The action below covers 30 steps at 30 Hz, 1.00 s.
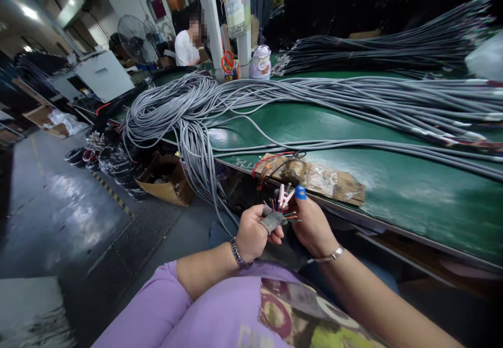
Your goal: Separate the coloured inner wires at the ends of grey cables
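Standing here watching 2 hands work at the edge of a green table [393,180]. The left hand [251,232] is pinching a bunch of colored wires [291,216], which fan out past its gray-covered fingers [272,224], some pointing up and some toward the right hand [314,227]. That hand is right beside them, with a blue cover [301,192] on the thumb; its other fingers are mostly hidden, so can't tell if they've got hold of anything. A pink clip [285,198] sits just by that thumb, between the 2 hands.

As for writing, not much luck. The purple shirt [220,311] has pale letters on the front, cut off, so no full word. The packet [234,17] on the post and the purple tub [261,64] have markings too blurry to read. Gray cables [173,104] are heaped across the table.
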Each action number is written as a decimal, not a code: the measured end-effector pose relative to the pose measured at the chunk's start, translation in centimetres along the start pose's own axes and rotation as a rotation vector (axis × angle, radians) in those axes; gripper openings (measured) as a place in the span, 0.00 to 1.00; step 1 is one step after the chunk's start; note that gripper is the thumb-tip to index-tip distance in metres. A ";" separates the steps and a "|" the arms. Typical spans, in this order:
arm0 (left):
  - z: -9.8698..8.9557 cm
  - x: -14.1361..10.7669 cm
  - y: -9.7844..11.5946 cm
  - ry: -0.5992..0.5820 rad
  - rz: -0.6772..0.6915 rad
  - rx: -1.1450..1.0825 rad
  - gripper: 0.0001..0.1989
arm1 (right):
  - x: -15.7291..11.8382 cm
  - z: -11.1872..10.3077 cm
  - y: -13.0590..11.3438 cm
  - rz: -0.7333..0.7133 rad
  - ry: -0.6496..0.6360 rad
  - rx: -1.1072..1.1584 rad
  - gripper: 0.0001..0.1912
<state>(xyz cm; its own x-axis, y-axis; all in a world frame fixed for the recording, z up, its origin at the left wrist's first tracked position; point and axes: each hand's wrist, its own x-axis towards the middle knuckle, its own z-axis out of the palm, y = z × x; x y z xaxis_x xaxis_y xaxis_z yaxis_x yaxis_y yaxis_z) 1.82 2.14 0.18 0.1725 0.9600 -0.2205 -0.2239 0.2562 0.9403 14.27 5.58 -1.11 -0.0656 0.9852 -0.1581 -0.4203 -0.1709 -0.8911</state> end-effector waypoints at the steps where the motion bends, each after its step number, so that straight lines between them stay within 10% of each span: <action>1: 0.0 0.0 0.0 -0.004 -0.002 0.006 0.20 | 0.0 0.1 0.0 0.045 -0.014 0.065 0.26; 30: -0.1 -0.8 0.8 0.067 0.105 0.067 0.22 | 0.0 0.4 -0.9 0.190 -0.045 0.330 0.18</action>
<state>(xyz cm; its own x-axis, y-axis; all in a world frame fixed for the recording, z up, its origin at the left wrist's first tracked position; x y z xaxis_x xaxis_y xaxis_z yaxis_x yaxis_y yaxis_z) 1.41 1.61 1.12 0.0869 0.9870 -0.1351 -0.1726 0.1484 0.9737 14.27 5.73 -0.15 -0.2065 0.9369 -0.2821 -0.6649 -0.3459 -0.6620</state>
